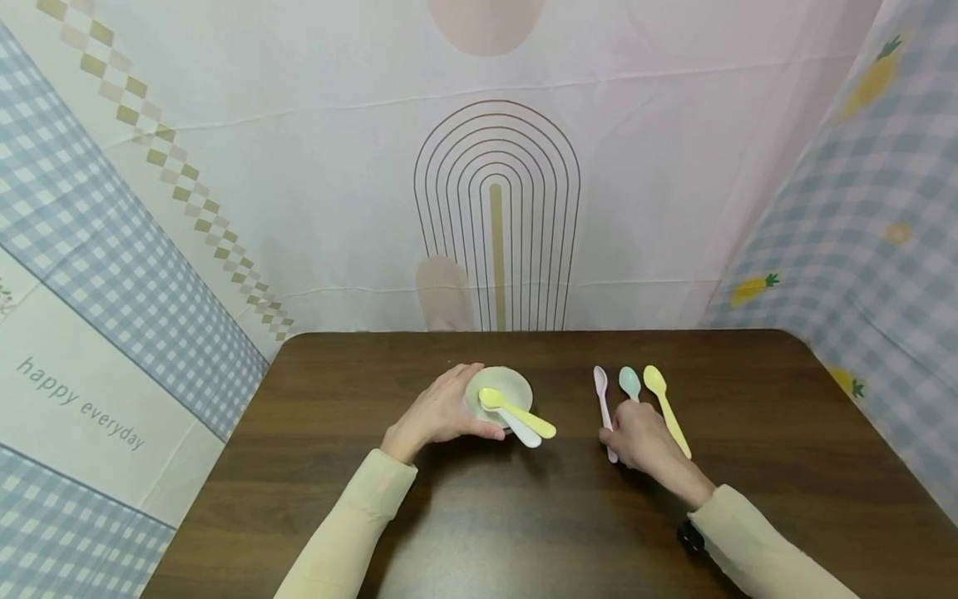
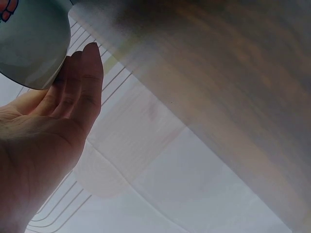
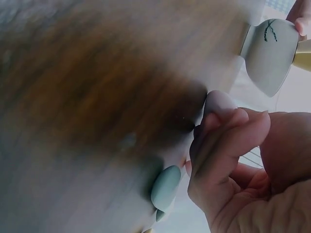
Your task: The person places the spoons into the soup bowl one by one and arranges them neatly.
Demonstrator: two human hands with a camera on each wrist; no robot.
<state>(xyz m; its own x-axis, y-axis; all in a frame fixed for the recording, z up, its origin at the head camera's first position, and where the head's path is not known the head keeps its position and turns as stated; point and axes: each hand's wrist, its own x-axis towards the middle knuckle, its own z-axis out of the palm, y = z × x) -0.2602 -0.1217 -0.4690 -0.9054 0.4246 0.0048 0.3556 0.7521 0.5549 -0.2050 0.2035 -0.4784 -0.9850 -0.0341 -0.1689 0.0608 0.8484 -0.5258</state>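
My left hand (image 1: 441, 408) grips a small pale bowl (image 1: 473, 389) by its left side, thumb at the front and fingers behind. In the left wrist view the bowl (image 2: 34, 43) shows its outer wall against curved fingers. Inside lie a yellow spoon (image 1: 531, 420) and a white spoon (image 1: 526, 434), handles jutting over the rim to the lower right. My right hand (image 1: 647, 437) pinches the handle of a pink spoon (image 1: 602, 391) lying on the table; its fingers partly hide it. The same hand covers the handle of a mint-green spoon (image 1: 629, 381).
To the right of the green spoon lies another yellow spoon (image 1: 669, 412), its handle slanting toward the right wrist. All this is on a dark brown wooden table (image 1: 337, 366). A patterned cloth (image 1: 337, 208) hangs behind the table's far edge, with checked cloth at both sides.
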